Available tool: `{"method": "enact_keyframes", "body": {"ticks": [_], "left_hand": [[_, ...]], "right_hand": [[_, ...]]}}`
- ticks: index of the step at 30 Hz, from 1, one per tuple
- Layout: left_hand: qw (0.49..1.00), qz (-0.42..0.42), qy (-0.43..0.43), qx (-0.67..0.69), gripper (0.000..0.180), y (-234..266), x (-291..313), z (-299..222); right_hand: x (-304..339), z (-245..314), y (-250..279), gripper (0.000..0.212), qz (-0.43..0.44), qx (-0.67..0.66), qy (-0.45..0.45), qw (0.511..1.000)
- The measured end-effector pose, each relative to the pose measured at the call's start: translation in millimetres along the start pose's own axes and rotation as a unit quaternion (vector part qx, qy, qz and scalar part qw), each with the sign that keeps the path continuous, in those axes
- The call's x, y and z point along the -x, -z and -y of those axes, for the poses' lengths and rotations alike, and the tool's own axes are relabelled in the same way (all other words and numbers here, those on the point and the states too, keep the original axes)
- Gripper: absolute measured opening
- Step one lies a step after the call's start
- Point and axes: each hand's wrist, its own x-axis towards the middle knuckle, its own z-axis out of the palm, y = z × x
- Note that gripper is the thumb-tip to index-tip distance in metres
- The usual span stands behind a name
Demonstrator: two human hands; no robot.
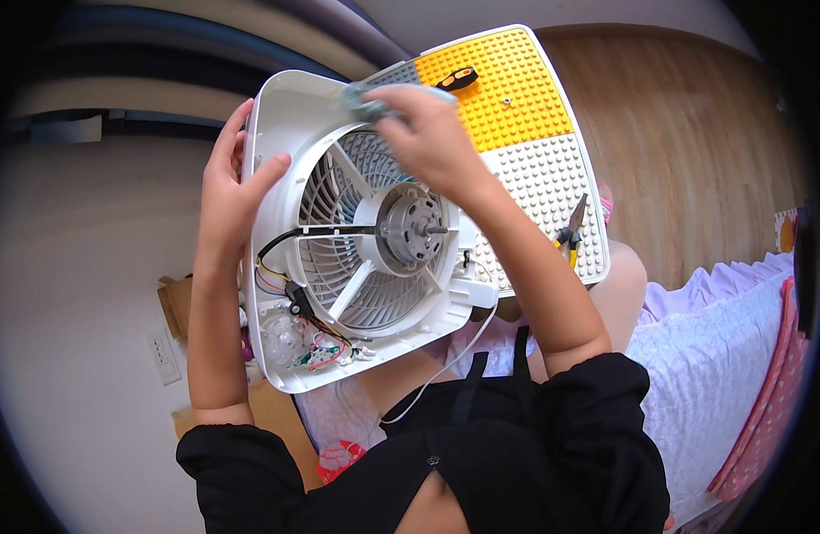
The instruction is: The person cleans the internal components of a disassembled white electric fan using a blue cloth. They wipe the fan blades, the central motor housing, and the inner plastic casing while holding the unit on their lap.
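Observation:
An opened white box fan housing (281, 111) is tilted over my lap and against a studded block-play table (530, 182). Inside it sit a round silver motor (412, 228) with a bare shaft, a spiral grille, and loose wiring near a small circuit board (328, 352). My left hand (227, 191) grips the housing's left rim, thumb inside and fingers outside. At the upper inner wall, my right hand (435, 142) is closed on a pale blue-green cloth (363, 107). Motion smears the cloth and the fingertips.
On the table's yellow part lie a black-and-orange handle (459, 79) and a small metal nut (507, 101). Yellow-handled pliers (573, 230) rest on the white part. A white cord (452, 360) hangs from the housing. Fabric-covered bedding (686, 365) is at right.

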Motion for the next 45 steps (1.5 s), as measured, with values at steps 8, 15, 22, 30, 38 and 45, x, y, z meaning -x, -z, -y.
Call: {"method": "enact_keyframes", "body": {"ticks": [8,15,22,30,38,45], "left_hand": [[0.998,-0.028,-0.028,-0.043,0.066,-2,-12,-4],[0.999,-0.037,-0.009,-0.010,0.065,0,-17,-6],[1.000,-0.018,0.001,-0.009,0.066,-1,-18,-1],[0.999,-0.032,-0.013,0.013,0.063,-4,-21,-8],[0.999,-0.014,-0.033,-0.001,0.063,-4,-21,-12],[0.998,-0.037,-0.042,-0.023,0.060,-4,-20,-14]], "right_hand": [[-19,-20,-28,0.023,0.107,0.125,-0.046,0.985],[2,-49,14,0.020,-0.255,-0.255,-0.259,0.896],[21,-59,58,0.034,-0.041,-0.050,-0.271,0.960],[-14,-35,-7,0.028,0.079,0.298,-0.048,0.950],[-49,10,-19,0.019,0.227,0.371,-0.020,0.900],[-39,13,41,0.028,0.006,0.123,-0.177,0.977]]}}
